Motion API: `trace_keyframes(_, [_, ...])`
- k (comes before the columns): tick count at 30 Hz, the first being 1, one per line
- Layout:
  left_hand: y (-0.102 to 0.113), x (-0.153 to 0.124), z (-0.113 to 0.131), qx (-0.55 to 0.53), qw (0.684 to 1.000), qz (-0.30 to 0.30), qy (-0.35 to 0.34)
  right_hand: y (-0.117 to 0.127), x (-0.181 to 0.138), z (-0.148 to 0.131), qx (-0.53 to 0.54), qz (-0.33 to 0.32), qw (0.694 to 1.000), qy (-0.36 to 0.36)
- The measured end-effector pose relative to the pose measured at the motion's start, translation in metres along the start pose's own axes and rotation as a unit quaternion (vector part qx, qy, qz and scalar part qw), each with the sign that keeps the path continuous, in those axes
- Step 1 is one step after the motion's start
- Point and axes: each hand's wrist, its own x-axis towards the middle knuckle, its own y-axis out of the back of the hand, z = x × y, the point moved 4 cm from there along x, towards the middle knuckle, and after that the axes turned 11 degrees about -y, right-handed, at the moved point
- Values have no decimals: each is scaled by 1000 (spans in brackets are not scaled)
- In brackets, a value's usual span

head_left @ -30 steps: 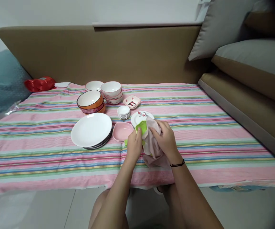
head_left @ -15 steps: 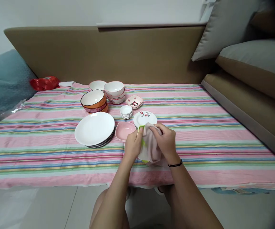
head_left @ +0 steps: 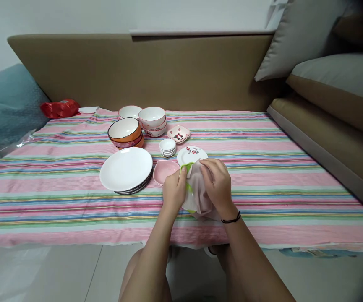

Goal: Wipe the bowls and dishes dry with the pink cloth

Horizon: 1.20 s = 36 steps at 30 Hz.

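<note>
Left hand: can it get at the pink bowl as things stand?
Probably, once freed: the pink bowl sits right beside the left hand, with nothing apparently between them. But that hand looks occupied, gripping the green-edged piece.

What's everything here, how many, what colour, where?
held item: 1, white-green, front
cloth: 1, pinkish, on held item
plates: stack, white, left
flowered plate: 1+, white, centre
pink dish: 1+, pink, centre
small dishes: stack, white, centre
spotted dish: 1+, pink, centre
orange bowls: stack, orange-red, left
white bowls: 3+, white, back
red packet: 1, red, left
strip: 1, white, beside red packet
plastic: some, clear, left
blue cushion: 1, blue, left
other cushions: several, grey-brown, right
striped sheet: 1, multicoloured, underneath
backrest: 1, brown, behind
wall: 1, white, top
floor: 1, pale, bottom
band: 1, black, right wrist
left hand: 1, on held item
right hand: 1, on cloth
legs: 2, bottom
</note>
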Motion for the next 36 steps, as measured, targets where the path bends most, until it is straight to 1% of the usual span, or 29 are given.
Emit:
trace_keyframes(2, [-1,-1,2,4,1000,-12,-3,-1,-1,-2,2,-23,1000,5])
trace_keyframes(4, [-1,-3,4,4,1000,-27,-11,-3,-2,-1,-2,-44,999,-11])
trace_keyframes(7, [-1,-5,7,1,999,-47,-17,-5,-2,5,4,-64,995,-72])
trace_keyframes(9, [-1,-6,8,0,998,-56,-10,-4,-2,9,20,-66,991,-113])
trace_keyframes(12, [-1,-8,5,-9,999,-41,9,-1,0,13,48,-54,987,-147])
trace_keyframes(16, [1,-8,-1,-51,998,16,30,-5,-2,11,60,-85,983,-149])
trace_keyframes(17, [2,-7,-2,-57,998,21,27,-5,-2,11,54,-85,984,-150])
trace_keyframes(18, [2,-6,-2,-57,998,18,21,-5,-3,12,44,-79,984,-154])
trace_keyframes(20, [3,-3,0,-47,999,-11,1,-4,-5,14,14,-66,985,-159])
trace_keyframes(22, [4,-1,2,-41,998,-47,-17,-2,-5,15,-12,-60,987,-151])
trace_keyframes(24, [4,-1,3,-40,997,-61,-22,-1,-6,15,-24,-59,989,-137])
trace_keyframes(26, [5,-1,1,-38,998,-50,-14,-1,-6,14,-21,-57,990,-130])
trace_keyframes(28, [5,-1,-2,-35,999,-28,0,-2,-5,10,-4,-39,993,-111])
trace_keyframes(32, [3,1,-8,-31,999,-1,14,-1,-6,-2,-1,49,998,-33])
trace_keyframes(34, [4,3,-6,-22,1000,-5,3,-2,-7,-4,-13,47,999,-12])
trace_keyframes(36, [4,2,-2,-8,1000,-24,-14,-3,-8,-3,-13,21,1000,-10])
